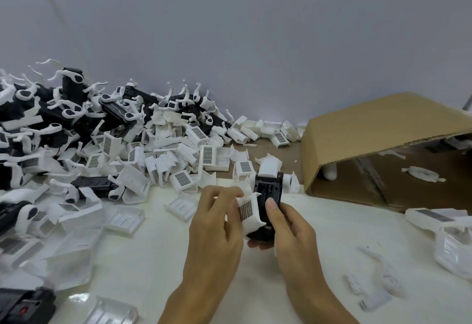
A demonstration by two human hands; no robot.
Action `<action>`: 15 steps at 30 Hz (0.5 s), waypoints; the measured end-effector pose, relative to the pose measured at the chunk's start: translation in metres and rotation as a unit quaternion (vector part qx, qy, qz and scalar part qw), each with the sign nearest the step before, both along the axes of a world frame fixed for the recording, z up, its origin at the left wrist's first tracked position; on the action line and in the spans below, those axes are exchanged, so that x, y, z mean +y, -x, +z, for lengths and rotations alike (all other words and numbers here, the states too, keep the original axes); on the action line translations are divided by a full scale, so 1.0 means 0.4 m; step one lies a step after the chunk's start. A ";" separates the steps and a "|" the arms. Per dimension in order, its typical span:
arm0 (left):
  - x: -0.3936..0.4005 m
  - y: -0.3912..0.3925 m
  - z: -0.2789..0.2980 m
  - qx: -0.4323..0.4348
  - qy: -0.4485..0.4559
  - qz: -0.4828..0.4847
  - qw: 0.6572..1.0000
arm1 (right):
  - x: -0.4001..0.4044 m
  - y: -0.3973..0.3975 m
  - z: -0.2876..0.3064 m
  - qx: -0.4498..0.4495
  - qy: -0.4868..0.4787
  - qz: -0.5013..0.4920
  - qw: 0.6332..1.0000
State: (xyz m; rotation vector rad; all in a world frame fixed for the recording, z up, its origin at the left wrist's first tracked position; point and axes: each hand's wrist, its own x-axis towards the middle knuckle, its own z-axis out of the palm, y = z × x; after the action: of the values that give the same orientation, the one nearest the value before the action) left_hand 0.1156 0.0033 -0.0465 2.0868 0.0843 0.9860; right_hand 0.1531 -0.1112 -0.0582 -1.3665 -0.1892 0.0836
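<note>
Above the white table, both my hands meet on one small assembly. My right hand (286,224) grips a black plastic body (268,191), thumb on its top face. My left hand (217,219) pinches a white plastic cover (249,215) with a dark dotted grid on it, held against the black body's left side. More white pieces are attached at the black body's far end (269,168). My fingers hide the underside of the body.
A big heap of white covers (163,155) and black-and-white assembled units (58,109) fills the left and back of the table. A cardboard box (378,145) lies on its side at right. Loose white parts (449,231) lie near the right edge, a black unit (23,306) at bottom left.
</note>
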 end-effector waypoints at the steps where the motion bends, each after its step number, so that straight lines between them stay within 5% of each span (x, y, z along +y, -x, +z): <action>1: -0.002 0.002 0.003 0.003 0.031 -0.009 0.999 | -0.001 -0.001 -0.002 -0.002 -0.002 0.000 1.000; 5: -0.006 0.009 0.026 0.038 0.201 -0.116 0.972 | -0.002 -0.008 -0.005 -0.012 -0.015 -0.012 1.000; 9: 0.001 0.012 0.023 0.080 0.190 -0.196 0.959 | -0.004 -0.015 -0.015 -0.013 -0.007 -0.012 1.000; 15: 0.003 0.004 0.020 0.017 0.194 -0.075 0.978 | -0.008 -0.017 -0.015 0.001 -0.002 -0.012 1.000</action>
State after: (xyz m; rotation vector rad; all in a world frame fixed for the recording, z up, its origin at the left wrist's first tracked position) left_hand 0.1139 0.0043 -0.0384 1.7247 0.1242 0.7714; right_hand 0.1599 -0.1145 -0.0641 -1.3650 -0.1704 0.0650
